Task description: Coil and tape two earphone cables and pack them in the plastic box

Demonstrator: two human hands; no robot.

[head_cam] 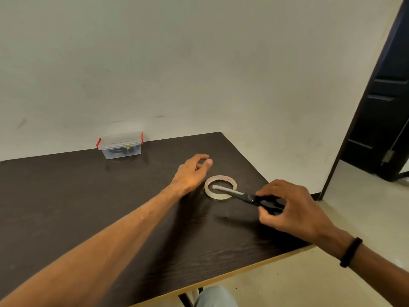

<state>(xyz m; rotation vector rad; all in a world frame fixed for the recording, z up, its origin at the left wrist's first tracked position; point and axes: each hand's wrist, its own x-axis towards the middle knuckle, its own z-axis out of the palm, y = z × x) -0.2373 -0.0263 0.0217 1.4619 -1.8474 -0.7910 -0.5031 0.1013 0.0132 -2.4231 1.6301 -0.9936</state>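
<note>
Box (pixel 120 146) at far tabletop (pixel 88 207) edge, lid clipped, dark cables inside – light, rigid, lift by sides. Right hand (pixel 294 209) grips scissors (pixel 254 197) handles, blades over tape (pixel 220 187) near right edge. Left hand (pixel 191 172) loosely curled, empty – beside tape.

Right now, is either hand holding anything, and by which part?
The right hand grips the scissors by their black handles, blades over the tape roll. The left hand holds nothing visible, its fingers loosely curled above the table.
</note>
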